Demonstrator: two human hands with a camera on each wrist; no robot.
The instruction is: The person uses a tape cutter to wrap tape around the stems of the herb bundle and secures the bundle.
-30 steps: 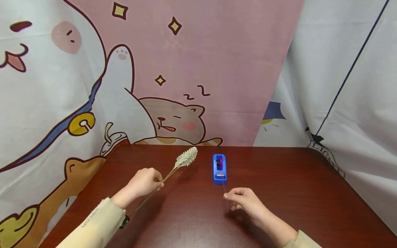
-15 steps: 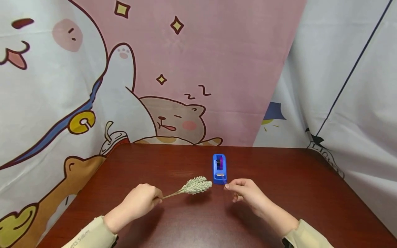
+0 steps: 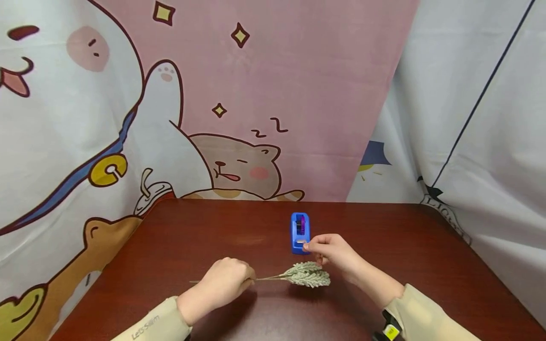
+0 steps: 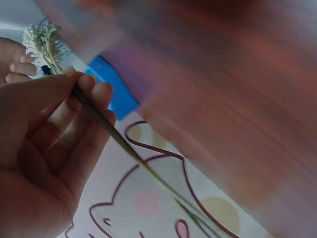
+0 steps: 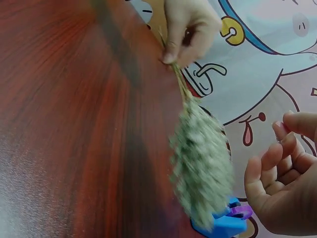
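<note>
My left hand [image 3: 228, 284] pinches the thin stem of a pale green flower sprig [image 3: 308, 274], which lies level above the table with its fluffy head toward the right. In the left wrist view the stem [image 4: 131, 151] runs between thumb and fingertips. My right hand [image 3: 337, 253] has thumb and index finger pressed together at the front of a blue tape dispenser [image 3: 301, 236], just beyond the sprig's head. It pinches the end of a clear tape strip, barely visible now. In the right wrist view the blurred sprig head [image 5: 200, 158] partly covers the dispenser.
The dark red-brown wooden table [image 3: 384, 237] extends around both hands. A cartoon-printed cloth [image 3: 324, 94] hangs behind it and along the left side. Pale cloth [image 3: 490, 142] hangs on the right.
My left hand has turned the sprig from slanting upward to level and brought it right, below the right hand. My right hand has moved slightly up, closer to the dispenser.
</note>
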